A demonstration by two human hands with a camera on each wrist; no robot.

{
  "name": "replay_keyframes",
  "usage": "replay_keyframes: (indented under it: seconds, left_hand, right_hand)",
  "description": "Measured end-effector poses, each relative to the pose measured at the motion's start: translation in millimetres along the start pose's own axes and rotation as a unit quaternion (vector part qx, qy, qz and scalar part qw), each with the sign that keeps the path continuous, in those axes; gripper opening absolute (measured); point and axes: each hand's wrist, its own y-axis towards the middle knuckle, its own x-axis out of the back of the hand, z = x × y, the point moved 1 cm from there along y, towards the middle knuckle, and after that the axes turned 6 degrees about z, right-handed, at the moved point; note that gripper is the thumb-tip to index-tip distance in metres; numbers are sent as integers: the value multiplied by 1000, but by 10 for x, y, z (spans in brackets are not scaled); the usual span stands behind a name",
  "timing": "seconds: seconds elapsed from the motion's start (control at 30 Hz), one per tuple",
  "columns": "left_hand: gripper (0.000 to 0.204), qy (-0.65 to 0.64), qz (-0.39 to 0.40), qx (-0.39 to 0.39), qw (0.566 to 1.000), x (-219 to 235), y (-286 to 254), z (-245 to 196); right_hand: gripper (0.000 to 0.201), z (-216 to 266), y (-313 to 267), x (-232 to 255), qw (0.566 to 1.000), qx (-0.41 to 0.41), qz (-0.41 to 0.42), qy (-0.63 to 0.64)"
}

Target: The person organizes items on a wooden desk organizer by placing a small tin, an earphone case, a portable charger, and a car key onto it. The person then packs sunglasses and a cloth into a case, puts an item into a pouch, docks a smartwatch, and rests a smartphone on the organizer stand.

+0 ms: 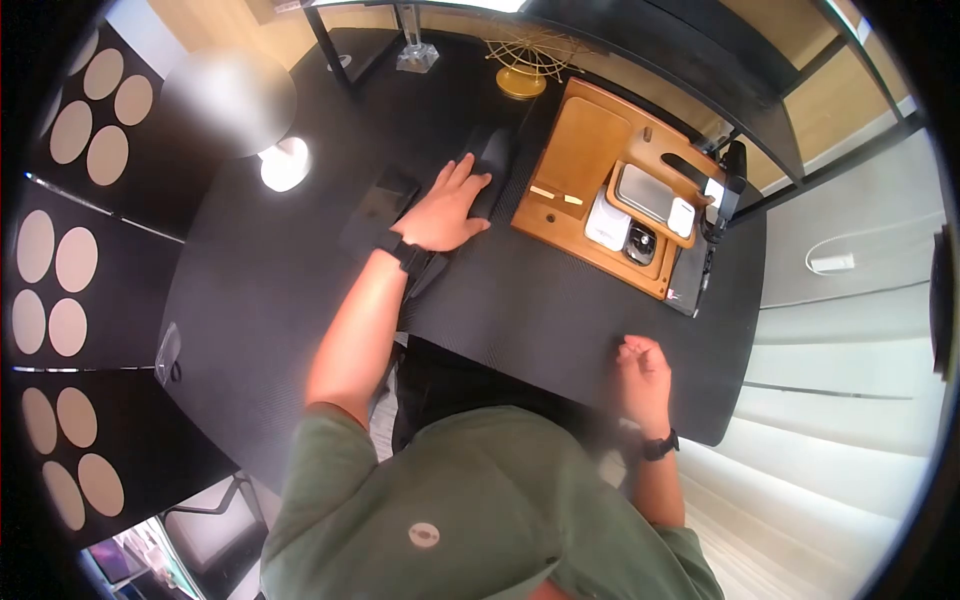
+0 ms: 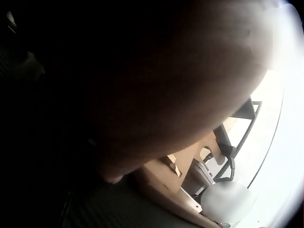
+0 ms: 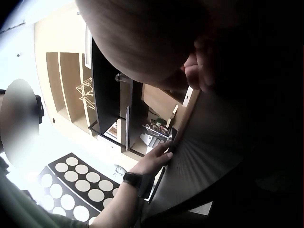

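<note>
In the head view the left hand (image 1: 445, 210) lies palm down with spread fingers, over or against a long dark object (image 1: 492, 160) on the black desk (image 1: 500, 290). What that object is cannot be made out. The right wrist view also shows this left hand (image 3: 154, 159), at the desk's edge. Near the front right edge of the desk, the right hand (image 1: 645, 380) has loosely curled fingers and nothing visible in them. The left wrist view is mostly filled by the shadowed left hand (image 2: 156, 99).
A wooden organizer (image 1: 575, 130) holding a silver device (image 1: 645, 192), a white item (image 1: 607, 220) and a round dark item (image 1: 640, 243) stands right of the left hand. Behind are a gold wire ornament (image 1: 522, 82) and a black shelf frame (image 1: 660, 75). A white lamp (image 1: 285, 165) stands left.
</note>
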Motion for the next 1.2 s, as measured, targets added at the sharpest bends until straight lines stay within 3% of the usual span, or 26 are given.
replay_keyframes:
  seconds: [0.1,0.33,0.5,0.8,1.2]
  left_hand:
    - [81,1,-1,-12,1000,-18,141,-9]
    - [83,-32,-3,-16,999,-43,168,-44]
    - [79,-19,-18,-30,999,-64,161,-36]
    - [81,0,-9,-27,1000,-157,153,-157]
    - [83,3,-67,-33,997,-187,144,-166]
  right_hand:
    - [16,50,2,-57,997,49,-40,-50]
    - [14,220,-19,-132,993,71,-45,-82]
    - [14,328,-23,-170,979,135,-44,-147]
    - [14,352,-27,-167,980,138,-44,-135]
    - [12,338,-19,-180,979,145,-49,-135]
